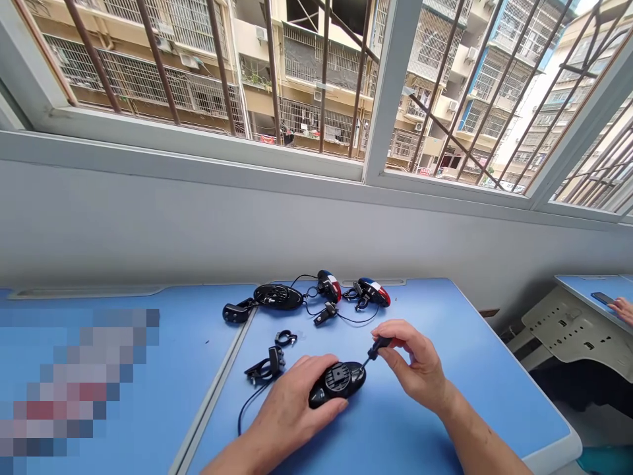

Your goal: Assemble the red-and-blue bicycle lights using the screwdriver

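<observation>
Left hand (289,412) clamped the light, slick-looking black plastic housing (339,381) across its body, the safest hold; right hand (415,363) pinched a small screwdriver (380,347) just beside it.

Left hand (291,406) cups downward, right hand (413,363) pinches.

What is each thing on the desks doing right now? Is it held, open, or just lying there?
Black oval housing: underside up, held down under the left hand.
Small screwdriver: pinched in the right hand, tip at the housing.
Red, white and blue lamp: lying on the desk.
Black ring clamp: open, lying on the desk.
Phone: lying on the next desk, beside another person's hand.
</observation>
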### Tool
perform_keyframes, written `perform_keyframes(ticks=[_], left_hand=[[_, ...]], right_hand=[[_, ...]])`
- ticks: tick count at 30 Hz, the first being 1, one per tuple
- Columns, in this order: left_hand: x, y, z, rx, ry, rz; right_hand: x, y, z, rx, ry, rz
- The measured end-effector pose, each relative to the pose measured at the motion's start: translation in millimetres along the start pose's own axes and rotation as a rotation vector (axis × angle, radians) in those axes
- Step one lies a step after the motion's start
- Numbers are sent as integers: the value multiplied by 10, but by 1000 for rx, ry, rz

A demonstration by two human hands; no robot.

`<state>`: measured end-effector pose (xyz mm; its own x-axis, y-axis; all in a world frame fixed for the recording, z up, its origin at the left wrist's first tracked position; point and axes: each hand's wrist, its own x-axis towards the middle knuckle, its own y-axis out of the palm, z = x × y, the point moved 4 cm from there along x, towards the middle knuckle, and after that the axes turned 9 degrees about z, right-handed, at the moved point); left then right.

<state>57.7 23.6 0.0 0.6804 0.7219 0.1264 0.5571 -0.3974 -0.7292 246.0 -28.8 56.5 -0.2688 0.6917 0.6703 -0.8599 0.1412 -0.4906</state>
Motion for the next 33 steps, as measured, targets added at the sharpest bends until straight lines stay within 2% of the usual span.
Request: perform_keyframes(ticks=[5,12,19,28,33], left_hand=[[-1,-4,-11,5,0,-1],[4,-13,-25,8,-1,-5],[1,-5,-25,10,-9,1],[10,29,15,14,-1,6],[7,58,55,17,21,-4]], right_hand=[[-7,0,-18,45,26,4],[5,-30,-52,24,45,-82],[-39,5,-87,87,115,-57],[-8,-8,-98,58,67,-90],[-14,-2,-80,66,62,-52]])
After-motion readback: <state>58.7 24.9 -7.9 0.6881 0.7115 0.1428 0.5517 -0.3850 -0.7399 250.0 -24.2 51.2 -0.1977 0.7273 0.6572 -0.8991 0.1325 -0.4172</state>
